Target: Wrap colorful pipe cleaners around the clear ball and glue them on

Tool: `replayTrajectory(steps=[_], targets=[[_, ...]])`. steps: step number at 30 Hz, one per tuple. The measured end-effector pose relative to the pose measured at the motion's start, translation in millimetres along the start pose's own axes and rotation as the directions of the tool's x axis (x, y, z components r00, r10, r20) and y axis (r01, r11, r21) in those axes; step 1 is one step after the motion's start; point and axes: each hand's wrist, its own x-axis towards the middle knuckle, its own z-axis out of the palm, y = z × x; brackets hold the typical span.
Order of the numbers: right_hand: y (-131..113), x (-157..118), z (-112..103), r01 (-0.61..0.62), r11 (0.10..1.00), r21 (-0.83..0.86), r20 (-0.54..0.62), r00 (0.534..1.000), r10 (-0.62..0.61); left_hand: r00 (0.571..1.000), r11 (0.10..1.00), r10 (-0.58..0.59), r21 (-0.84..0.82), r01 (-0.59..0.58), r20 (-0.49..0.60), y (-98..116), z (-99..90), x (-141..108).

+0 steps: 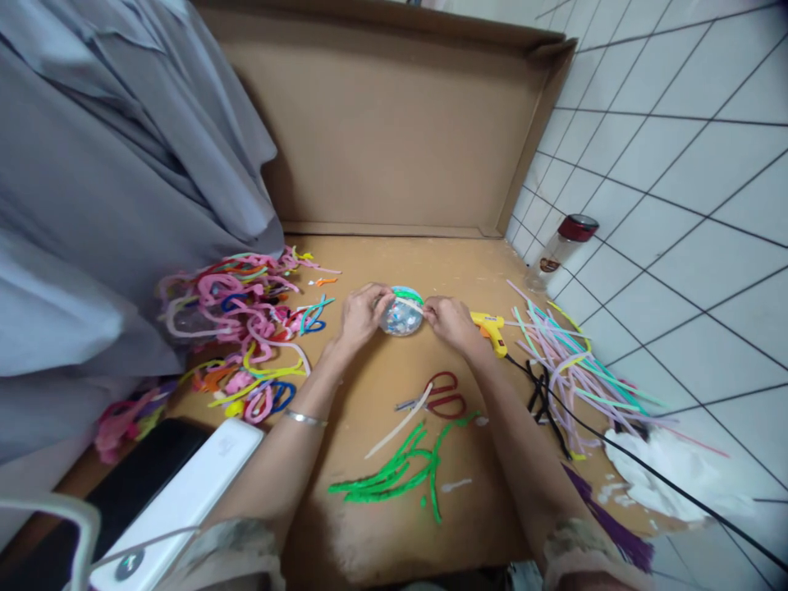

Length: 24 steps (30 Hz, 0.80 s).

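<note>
A small round clear object [403, 318] with bluish and multicoloured bits inside is between my hands at the middle of the table. Green and light blue strips curve along its far side. Across it runs a white fuzzy strip [407, 304], probably a pipe cleaner. My left hand [364, 313] pinches the strip's left end, its fingers also against the object's edge. At the other end, my right hand [451, 322] pinches the strip with thumb and fingertips. Red-handled scissors [446, 396], a loose white strip [400, 423] and several green pipe cleaners [394, 476] lie nearer me.
A yellow glue gun [491, 330] lies beside my right forearm, its black cord trailing right. Pipe cleaners pile up left [240, 312] and right [572, 369]. A red-lidded jar [560, 250] stands by the tiled wall. A white power bank [185, 501] is front left; cardboard [394, 123] rises behind.
</note>
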Motion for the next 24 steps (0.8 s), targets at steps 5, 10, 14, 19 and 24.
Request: replayTrajectory(steps=[5,10,14,19,24], targets=[[9,1,6,-0.027,0.989,0.143,-0.165,0.985,0.051,1.000,0.999,-0.002,-0.032,0.002,0.015,-3,1.4,0],[22,7,22,-0.010,0.879,0.476,-0.229,0.964,0.135,0.999,0.999,0.030,-0.038,-0.029,0.032,-4,1.5,1],[27,14,37,-0.036,0.716,0.697,-0.185,0.956,0.229,0.998,0.998,0.048,-0.038,-0.047,0.033,-6,2.2,2],[29,15,43,-0.062,0.734,0.676,-0.161,0.960,0.229,0.998,0.999,0.045,-0.033,-0.043,0.039,-6,2.6,2],[31,13,41,-0.055,0.788,0.613,-0.195,0.956,0.219,0.999,0.999,0.038,-0.038,-0.037,0.038,-6,2.7,3]])
